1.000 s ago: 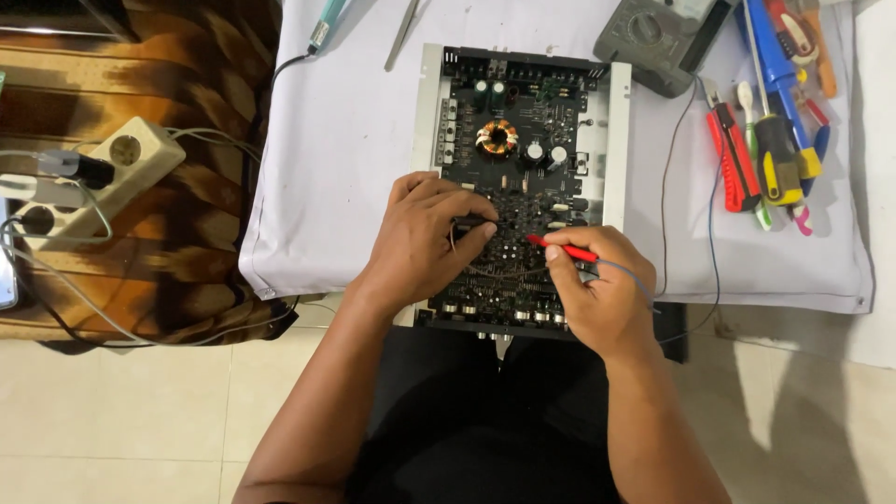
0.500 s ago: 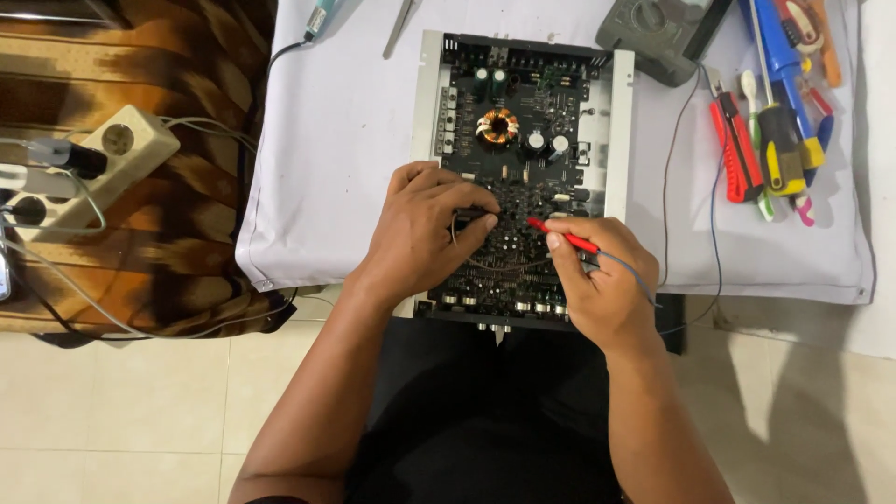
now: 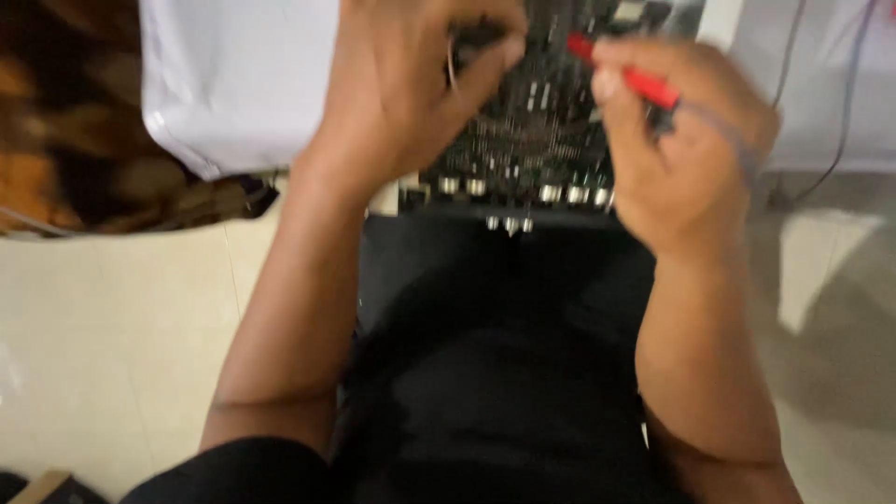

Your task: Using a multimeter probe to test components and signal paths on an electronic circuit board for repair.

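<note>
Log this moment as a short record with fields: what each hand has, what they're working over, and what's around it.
left hand: over the circuit board, fingers curled on a dark probe-like piece, blurred
right hand: grips a red probe, tip pointing to the board
board: dark, row of round connectors on its near edge
under board: white cloth
left side: brown patterned surface
floor: pale tiles
image: motion-blurred

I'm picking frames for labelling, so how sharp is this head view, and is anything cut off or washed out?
Head view: motion blur smears everything; the circuit board shows no fine detail. The left hand and the right hand, which grips a red probe, are cropped at the top edge. The white cloth looks bright but keeps its creases; soft shadows lie on the floor tiles.
</note>
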